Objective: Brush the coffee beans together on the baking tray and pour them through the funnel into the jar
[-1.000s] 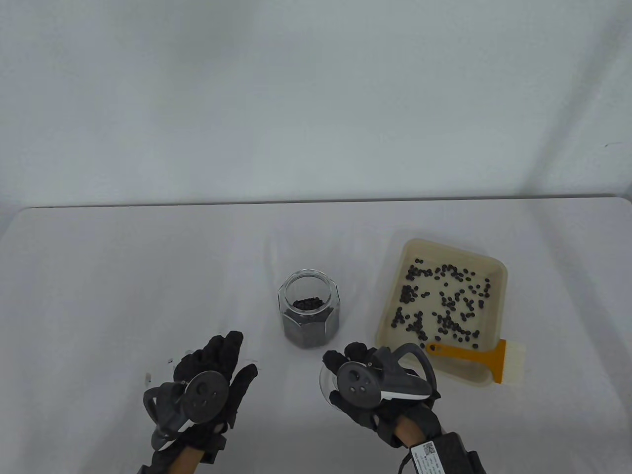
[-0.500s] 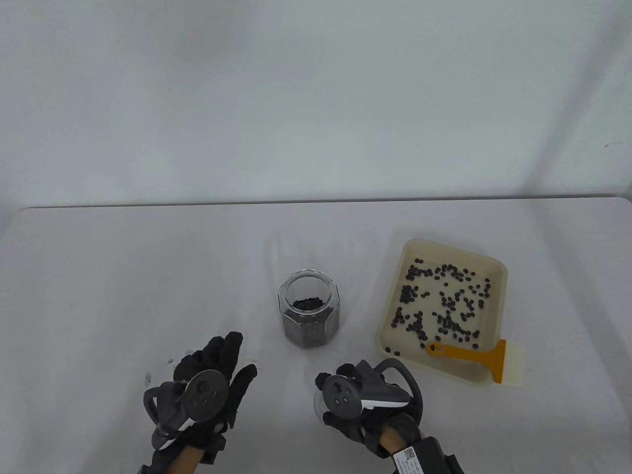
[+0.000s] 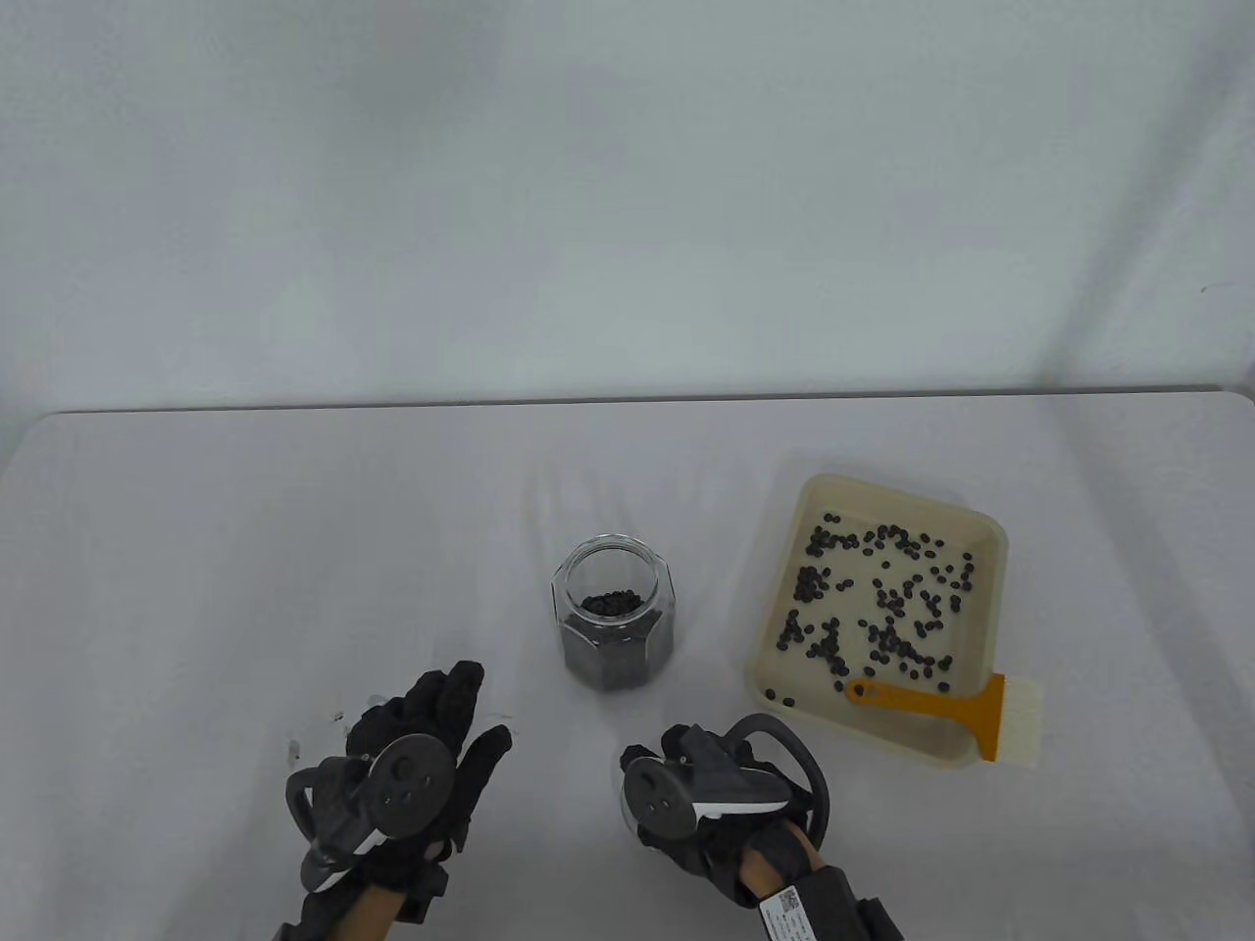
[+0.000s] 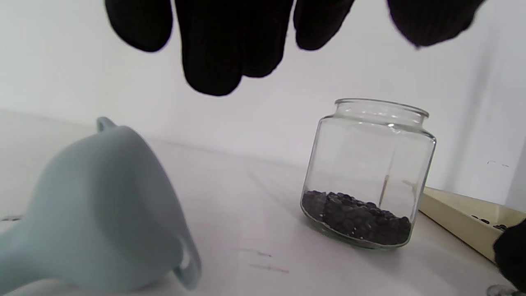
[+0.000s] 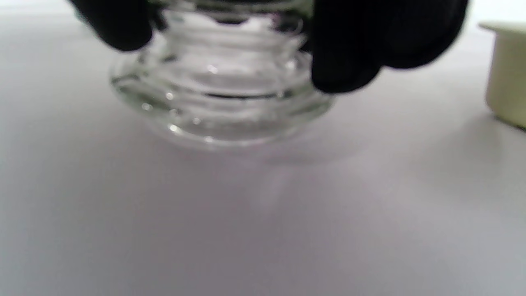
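The open glass jar [image 3: 613, 613] stands mid-table with coffee beans in its lower part [image 4: 367, 172]. To its right the cream baking tray [image 3: 990, 520] holds scattered beans [image 3: 873, 598]; an orange brush [image 3: 941, 711] lies across its near edge. A pale blue funnel [image 4: 102, 213] lies on its side beneath my left hand [image 3: 431, 725], whose fingers [image 4: 213, 49] hang straight above it without touching. My right hand [image 3: 686, 784] grips a glass lid [image 5: 222, 94] from above, low over the table; whether it touches the cloth I cannot tell.
A white cloth covers the table [image 3: 245, 549], and a pale wall rises behind it. A corner of the tray [image 5: 507, 70] shows to the right of the lid. The jar sits between my two hands and a little farther away.
My right hand has drawn the glass lid back toward the near edge and slightly left, away from the tray corner. The left hand has stayed put.
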Available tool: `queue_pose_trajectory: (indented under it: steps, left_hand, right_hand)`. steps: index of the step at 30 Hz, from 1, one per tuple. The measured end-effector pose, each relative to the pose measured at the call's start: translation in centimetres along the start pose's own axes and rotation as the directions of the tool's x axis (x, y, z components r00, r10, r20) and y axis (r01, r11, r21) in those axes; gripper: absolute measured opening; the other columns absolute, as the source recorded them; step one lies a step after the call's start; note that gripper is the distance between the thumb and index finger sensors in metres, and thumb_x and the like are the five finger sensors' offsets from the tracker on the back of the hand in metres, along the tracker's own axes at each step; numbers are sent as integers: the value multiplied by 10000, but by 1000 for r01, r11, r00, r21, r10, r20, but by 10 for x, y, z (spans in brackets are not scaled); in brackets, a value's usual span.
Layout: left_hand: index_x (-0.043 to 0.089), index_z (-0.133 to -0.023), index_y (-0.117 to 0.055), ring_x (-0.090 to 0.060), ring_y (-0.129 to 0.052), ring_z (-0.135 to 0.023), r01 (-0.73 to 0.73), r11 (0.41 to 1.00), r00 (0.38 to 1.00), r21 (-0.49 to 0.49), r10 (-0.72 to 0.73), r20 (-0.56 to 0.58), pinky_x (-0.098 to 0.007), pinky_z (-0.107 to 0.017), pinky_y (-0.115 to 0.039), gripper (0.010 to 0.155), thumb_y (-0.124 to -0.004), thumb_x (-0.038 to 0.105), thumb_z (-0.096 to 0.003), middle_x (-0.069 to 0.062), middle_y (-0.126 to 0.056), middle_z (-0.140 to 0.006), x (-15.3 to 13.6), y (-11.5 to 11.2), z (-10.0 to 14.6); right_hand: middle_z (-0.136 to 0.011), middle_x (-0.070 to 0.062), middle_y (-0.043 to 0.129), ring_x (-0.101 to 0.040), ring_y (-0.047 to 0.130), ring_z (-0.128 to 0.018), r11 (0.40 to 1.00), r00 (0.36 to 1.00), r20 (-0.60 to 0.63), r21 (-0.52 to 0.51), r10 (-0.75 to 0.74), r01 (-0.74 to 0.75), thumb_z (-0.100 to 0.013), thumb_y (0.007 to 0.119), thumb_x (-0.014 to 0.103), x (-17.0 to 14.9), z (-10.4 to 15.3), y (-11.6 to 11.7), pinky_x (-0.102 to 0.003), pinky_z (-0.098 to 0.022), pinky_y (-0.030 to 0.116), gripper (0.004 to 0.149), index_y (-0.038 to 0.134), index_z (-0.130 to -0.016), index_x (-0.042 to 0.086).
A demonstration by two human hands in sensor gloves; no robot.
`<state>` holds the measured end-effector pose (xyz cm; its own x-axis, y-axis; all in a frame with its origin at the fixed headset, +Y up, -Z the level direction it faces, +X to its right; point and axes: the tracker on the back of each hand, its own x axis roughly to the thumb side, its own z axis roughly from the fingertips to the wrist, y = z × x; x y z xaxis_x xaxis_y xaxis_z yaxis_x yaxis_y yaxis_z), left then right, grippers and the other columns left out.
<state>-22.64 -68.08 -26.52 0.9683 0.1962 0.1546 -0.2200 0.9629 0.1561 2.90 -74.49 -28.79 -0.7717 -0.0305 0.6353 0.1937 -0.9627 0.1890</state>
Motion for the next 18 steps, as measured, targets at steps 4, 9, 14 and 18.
queue_pose_trajectory:
  steps: [4, 9, 14, 18]
  left_hand:
    - [321, -1070, -560, -258, -926, -828, 2, 1000, 1000, -1, -2, 1, -594, -677, -684, 726, -645, 683, -446, -58, -742, -1046, 0, 0, 0]
    - [319, -1070, -560, -259, -932, -821, 4, 1000, 1000, -6, -4, 4, -594, -675, -687, 727, -646, 683, -445, -59, -752, -1040, 0, -1, 0]
    - [319, -1070, -561, -256, -936, -817, 8, 1000, 1000, -9, -8, 6, -594, -675, -687, 727, -646, 682, -446, -60, -758, -1036, 1, -1, 0]
    - [317, -1068, -563, -258, -942, -809, 8, 1000, 1000, -19, -7, 8, -594, -673, -690, 726, -647, 680, -446, -59, -766, -1031, 1, -2, 0]
  right_hand:
    - [-964, -301, 614, -419, 889, -533, 1000, 1000, -11, 13, 14, -14, -473, 739, 535, 1, 0, -1, -538, -371, 809, 691, 434, -1016, 236]
    - [-968, -290, 612, -408, 884, -538, 998, 998, -22, 14, 59, -58, -473, 722, 548, 4, 0, 1, -531, -378, 805, 690, 426, -1017, 245]
    - [-983, -272, 601, -392, 877, -552, 997, 997, -39, 28, 69, -68, -475, 702, 568, 4, 0, 0, -525, -391, 801, 696, 408, -1026, 260]
    - [-1013, -245, 578, -381, 863, -585, 998, 997, -49, 38, 59, -57, -474, 676, 595, 2, 2, 0, -529, -421, 791, 732, 362, -1051, 271]
